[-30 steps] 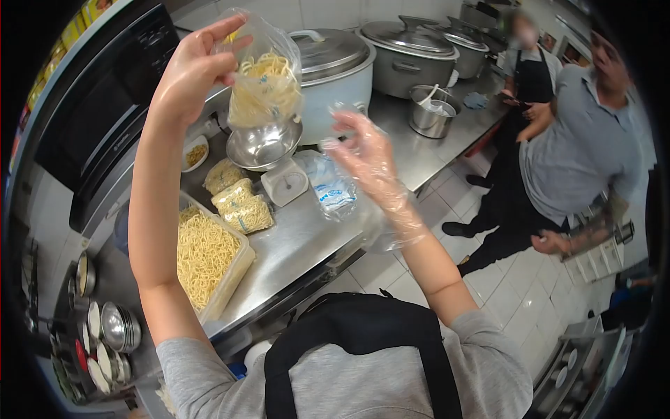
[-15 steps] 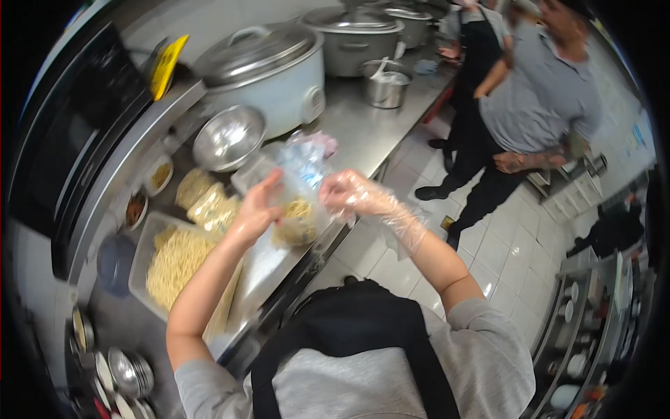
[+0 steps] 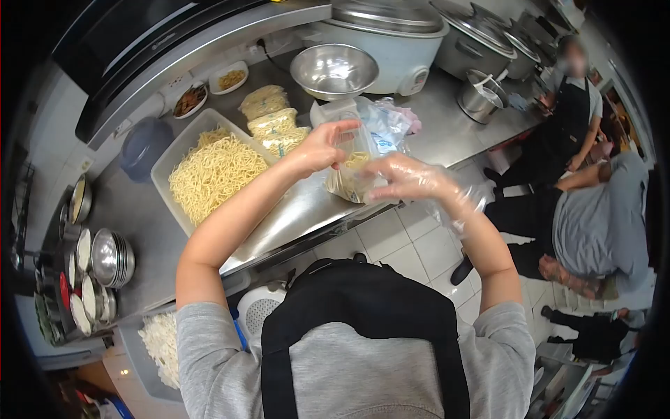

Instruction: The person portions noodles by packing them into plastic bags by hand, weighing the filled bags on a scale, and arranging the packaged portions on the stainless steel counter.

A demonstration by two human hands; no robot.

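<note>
A clear plastic bag with yellow noodles in its lower part hangs upright just past the counter's front edge. The bare fingers of my left hand grip its upper part. Close against the bag's right side is my right hand, in a loose clear plastic glove, its fingers apart; whether they touch the bag I cannot tell. Left of my hands, a large tub holds a heap of loose noodles. Filled noodle bags lie in a row behind my left forearm.
Behind the bag are crumpled plastic bags, a steel bowl and a large rice cooker. Steel bowls are stacked at left. Two people, one in a grey shirt, stand to the right beyond the counter.
My view has swung, so the counter and people appear shifted right. My right hand's fingers, bunched near the bag's top before, are now spread lower beside it. My left hand still holds the bag.
</note>
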